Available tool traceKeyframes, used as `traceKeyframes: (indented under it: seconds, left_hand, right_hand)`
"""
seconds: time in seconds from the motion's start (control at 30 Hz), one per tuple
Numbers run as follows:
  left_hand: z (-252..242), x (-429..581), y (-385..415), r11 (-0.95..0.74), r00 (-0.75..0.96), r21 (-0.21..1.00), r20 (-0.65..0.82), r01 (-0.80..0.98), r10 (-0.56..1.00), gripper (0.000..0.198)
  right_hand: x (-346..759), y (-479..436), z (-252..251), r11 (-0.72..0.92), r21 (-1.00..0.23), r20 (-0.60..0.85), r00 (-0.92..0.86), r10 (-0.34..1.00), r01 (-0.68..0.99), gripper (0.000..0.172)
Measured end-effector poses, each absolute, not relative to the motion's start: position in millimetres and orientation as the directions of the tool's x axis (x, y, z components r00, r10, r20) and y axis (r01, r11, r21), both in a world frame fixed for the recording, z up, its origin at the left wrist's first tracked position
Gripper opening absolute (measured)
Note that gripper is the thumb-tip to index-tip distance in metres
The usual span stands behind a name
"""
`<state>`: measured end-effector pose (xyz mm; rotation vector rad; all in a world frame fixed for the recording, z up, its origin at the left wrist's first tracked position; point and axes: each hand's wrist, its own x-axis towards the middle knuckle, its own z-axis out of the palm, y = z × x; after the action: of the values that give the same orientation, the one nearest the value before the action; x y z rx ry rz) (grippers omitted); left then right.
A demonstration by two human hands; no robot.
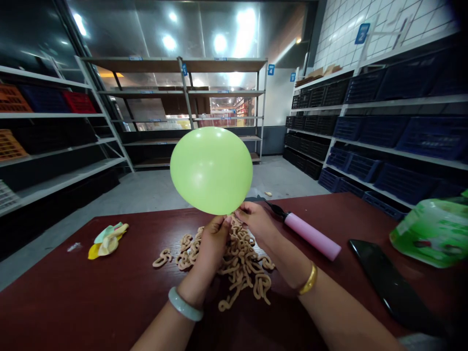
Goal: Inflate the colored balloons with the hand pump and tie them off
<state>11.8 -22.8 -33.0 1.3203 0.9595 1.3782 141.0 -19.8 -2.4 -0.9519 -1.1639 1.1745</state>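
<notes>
An inflated light green balloon (211,169) stands over the middle of the table, its narrow end down between my two hands. My left hand (215,236), with a pale bangle on the wrist, is closed, thumb and fingers pinching at the balloon's neck. On the other side, my right hand (258,219) is also closed at the neck, a gold bracelet on that wrist. The neck itself is mostly covered by my fingers. Beneath and around both hands lies a heap of tan, curly, rope-like pieces (243,263).
A pink hand pump (312,236) with a black nozzle lies right of my hands on the dark red table (120,302). Beyond it are a black phone (393,282) and a green plastic pack (431,234). Deflated balloons (108,240) lie at left. Shelves with crates (369,129) surround the table.
</notes>
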Motion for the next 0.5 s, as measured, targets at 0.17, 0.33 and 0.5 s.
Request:
traceKeyframes:
  seconds: [0.17,0.33,0.5]
  left_hand:
    - [-31,19,-26,-0.160,0.142,0.972,0.185,-0.171,0.973,0.038]
    - [-40,27,-26,-0.015,0.195,0.962,0.070,-0.271,0.978,0.043]
    - [-39,30,-29,0.050,0.155,0.951,-0.002,-0.305,0.988,0.045]
  right_hand:
    - [141,-19,-3,0.083,-0.927,0.087,0.007,0.996,-0.366,0.028]
    - [139,-13,-10,0.056,-0.872,0.052,0.023,0.998,-0.486,0.032]
    - [138,-12,-11,0.083,-0.864,0.063,0.056,0.996,-0.497,0.032]
